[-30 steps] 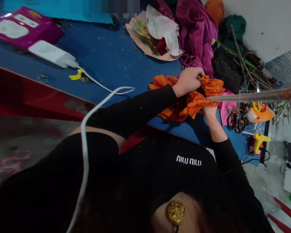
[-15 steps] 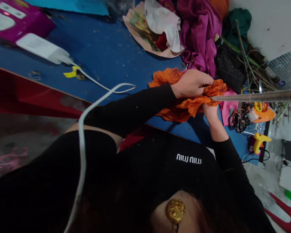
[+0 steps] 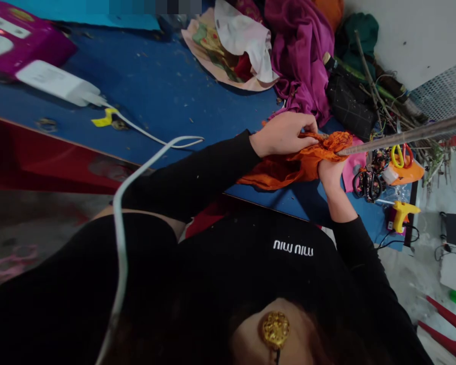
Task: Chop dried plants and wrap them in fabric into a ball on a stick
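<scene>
A crumpled orange cloth [image 3: 285, 170] is stretched between my hands above the table's near edge. My left hand [image 3: 283, 133] is closed on its upper edge, thumb and fingers pinching the fabric. On the other side, my right hand [image 3: 330, 171] grips the bunched end of the cloth from below; its fingers are mostly hidden by the folds. A long brown stick [image 3: 399, 139] reaches in from the right, its tip at the gathered cloth by my right hand. Whether my right fingers also hold the stick is hidden.
Beyond my hands lie magenta fabric [image 3: 302, 56], cloth scraps [image 3: 228, 66] and twigs [image 3: 368, 76]. Scissors [image 3: 368, 183] and a yellow glue gun [image 3: 404, 215] are at right. A white cable [image 3: 119, 223] hangs across the left, from a white adapter [image 3: 57, 81].
My left hand has shifted left and pulled the orange cloth flatter and longer. The stick now slants, with its outer end higher. The whole view has moved slightly.
</scene>
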Demonstrator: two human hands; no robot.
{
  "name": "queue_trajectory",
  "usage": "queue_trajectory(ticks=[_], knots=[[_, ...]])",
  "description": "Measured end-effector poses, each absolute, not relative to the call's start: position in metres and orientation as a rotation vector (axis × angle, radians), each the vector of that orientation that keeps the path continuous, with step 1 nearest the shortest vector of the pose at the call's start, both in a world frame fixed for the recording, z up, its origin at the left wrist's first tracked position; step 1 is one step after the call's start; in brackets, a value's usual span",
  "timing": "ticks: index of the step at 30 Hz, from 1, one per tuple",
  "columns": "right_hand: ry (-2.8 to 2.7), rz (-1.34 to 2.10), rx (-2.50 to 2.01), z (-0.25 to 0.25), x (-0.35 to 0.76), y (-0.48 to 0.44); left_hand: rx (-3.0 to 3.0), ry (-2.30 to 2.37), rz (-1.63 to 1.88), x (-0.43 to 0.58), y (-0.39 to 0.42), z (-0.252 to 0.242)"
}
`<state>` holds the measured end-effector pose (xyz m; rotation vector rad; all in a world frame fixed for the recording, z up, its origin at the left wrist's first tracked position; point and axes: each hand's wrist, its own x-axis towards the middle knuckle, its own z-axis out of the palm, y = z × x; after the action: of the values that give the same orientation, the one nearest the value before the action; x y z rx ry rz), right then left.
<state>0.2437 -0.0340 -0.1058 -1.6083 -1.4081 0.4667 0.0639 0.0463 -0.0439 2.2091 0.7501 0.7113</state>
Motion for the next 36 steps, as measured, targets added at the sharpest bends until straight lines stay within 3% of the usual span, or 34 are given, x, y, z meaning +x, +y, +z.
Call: queue_trajectory(ticks=[16, 31, 36], knots=[[-1.233, 0.305, -1.601, -0.115, 0.237, -0.031, 2.412, 1.281, 0.329, 0.046, -0.048, -0.046], [-1.250, 0.565, -1.369, -0.102, 0.234, -0.037, 2.194, 0.963, 0.690, 0.071, 0.020, -0.055], [-1.385, 0.685, -1.380, -0.103, 0.243, -0.045, 2.136, 0.853, 0.639, 0.078, 0.032, -0.049]])
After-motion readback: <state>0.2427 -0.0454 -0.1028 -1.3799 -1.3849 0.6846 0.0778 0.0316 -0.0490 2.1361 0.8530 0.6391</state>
